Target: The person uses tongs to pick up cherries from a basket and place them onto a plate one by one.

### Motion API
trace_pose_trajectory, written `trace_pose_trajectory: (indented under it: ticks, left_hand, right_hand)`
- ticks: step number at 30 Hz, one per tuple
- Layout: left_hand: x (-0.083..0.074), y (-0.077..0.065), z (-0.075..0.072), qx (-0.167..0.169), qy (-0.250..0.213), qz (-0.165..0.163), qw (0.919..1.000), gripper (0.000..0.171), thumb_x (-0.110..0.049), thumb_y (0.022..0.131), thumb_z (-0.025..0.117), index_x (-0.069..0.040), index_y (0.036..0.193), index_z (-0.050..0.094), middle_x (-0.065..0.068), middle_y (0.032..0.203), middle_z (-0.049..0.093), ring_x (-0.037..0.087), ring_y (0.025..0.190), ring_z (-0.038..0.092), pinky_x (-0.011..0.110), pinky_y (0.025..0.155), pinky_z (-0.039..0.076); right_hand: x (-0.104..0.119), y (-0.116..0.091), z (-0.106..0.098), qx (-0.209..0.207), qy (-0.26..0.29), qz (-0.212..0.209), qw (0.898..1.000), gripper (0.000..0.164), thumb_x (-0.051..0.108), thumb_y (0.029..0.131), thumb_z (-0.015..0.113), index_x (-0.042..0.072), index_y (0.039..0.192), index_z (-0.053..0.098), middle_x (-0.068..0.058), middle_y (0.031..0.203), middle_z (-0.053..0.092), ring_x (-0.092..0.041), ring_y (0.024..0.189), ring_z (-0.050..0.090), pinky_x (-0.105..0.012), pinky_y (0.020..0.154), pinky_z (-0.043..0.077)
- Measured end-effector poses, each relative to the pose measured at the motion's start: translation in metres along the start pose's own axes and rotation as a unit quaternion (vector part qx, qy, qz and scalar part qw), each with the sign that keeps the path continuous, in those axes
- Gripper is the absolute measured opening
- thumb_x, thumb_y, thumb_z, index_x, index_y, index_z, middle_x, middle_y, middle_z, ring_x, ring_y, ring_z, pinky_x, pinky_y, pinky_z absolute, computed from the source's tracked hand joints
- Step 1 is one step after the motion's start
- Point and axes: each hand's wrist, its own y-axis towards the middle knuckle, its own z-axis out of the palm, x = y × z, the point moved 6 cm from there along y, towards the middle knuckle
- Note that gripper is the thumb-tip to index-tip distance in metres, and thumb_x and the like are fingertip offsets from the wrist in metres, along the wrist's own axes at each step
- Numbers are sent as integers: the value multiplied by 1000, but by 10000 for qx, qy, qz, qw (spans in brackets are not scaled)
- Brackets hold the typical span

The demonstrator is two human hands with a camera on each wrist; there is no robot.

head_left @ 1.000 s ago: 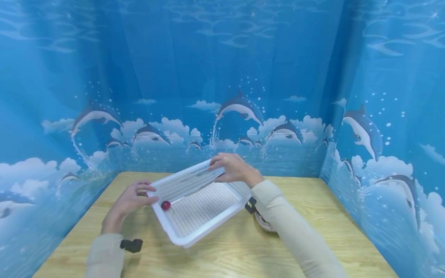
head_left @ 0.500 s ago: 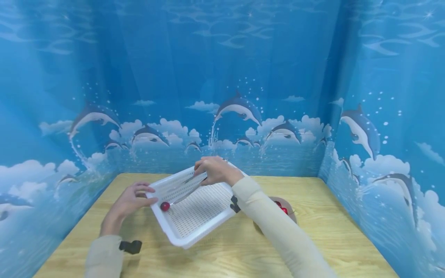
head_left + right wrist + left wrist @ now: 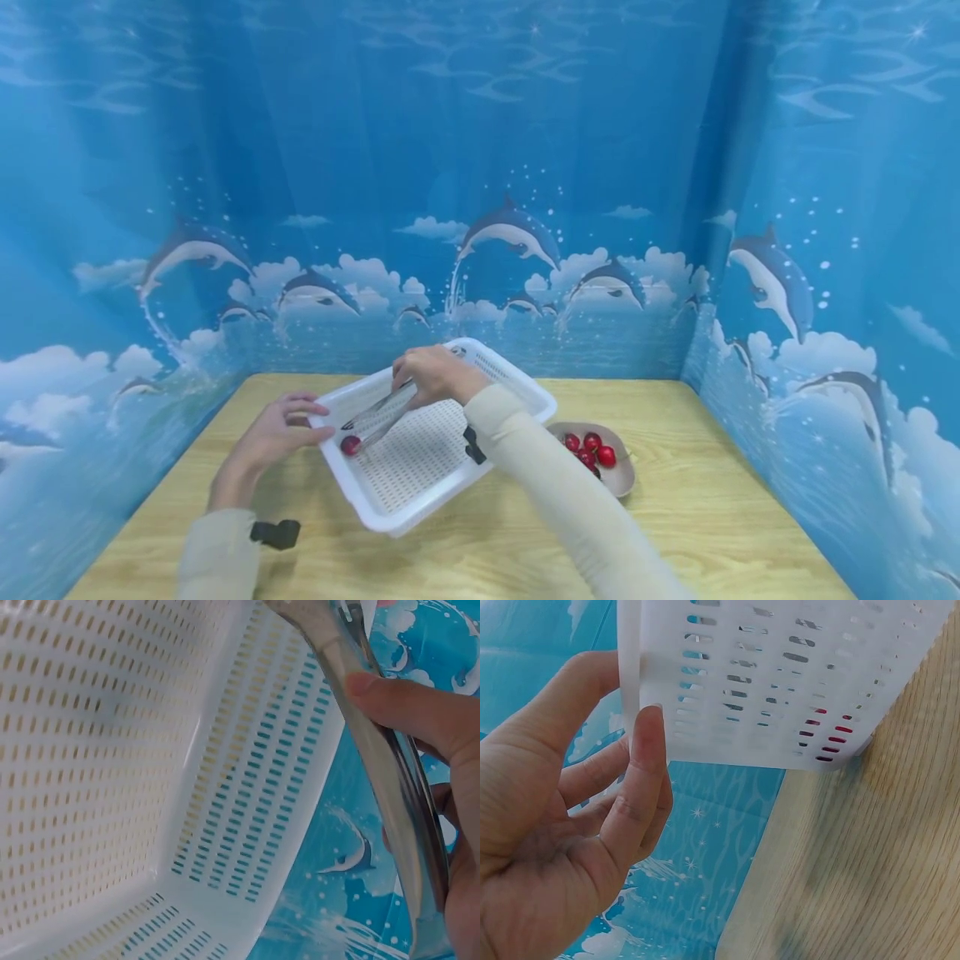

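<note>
A white perforated plastic basket (image 3: pixel 534 385) is tilted over the table, its left corner lower and nearer. My left hand (image 3: pixel 272 432) pinches its left rim between thumb and fingers, as the left wrist view shows from outside the basket wall (image 3: pixel 720 739). Inside, in the left corner, lies one red cherry (image 3: pixel 350 445). My right hand (image 3: pixel 435 375) reaches over the basket and grips metal tongs (image 3: pixel 386 776). The tongs' tips are right at the cherry, one on either side in the head view. Red shows through the slots in the left wrist view.
Right of the basket, a small pinkish-brown dish (image 3: pixel 621 482) with several red cherries (image 3: pixel 592 442) stands on the wooden table (image 3: pixel 720 500), partly behind the right sleeve. Blue dolphin-print curtains (image 3: pixel 420 208) enclose the table at the back and sides.
My right hand has moved left and slightly down with the tongs, bringing their tips to the cherry. The dish of cherries has come into view from behind the sleeve. The left hand keeps its hold.
</note>
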Motion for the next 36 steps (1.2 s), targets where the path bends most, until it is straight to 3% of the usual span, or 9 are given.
trace_pose_trajectory:
  ticks: [11,19,36]
  left_hand:
    - [1,2,-2,-39,158,130,9998,59,-26,88,82,8,131,61,28,158,36,52,130,53,55,101,58]
    - [-1,1,-1,-26,112,152,9998,59,-27,88,82,8,131,62,28,157,37,52,130,54,54,100,59]
    - [1,2,0,-46,103,83,9999,61,-28,87,83,8,131,61,28,157,36,52,131,53,54,101,59]
  right_hand:
    - [9,8,8,206,-62,367,9991,33,33,85,85,26,117,78,8,127,73,-12,116,66,-27,99,57]
    - [14,13,12,249,-127,315,9991,31,34,86,84,26,115,79,8,121,74,-10,109,69,-24,92,59]
    - [11,15,15,282,-27,557,9980,31,32,84,86,26,113,79,9,118,77,-11,107,71,-25,91,60]
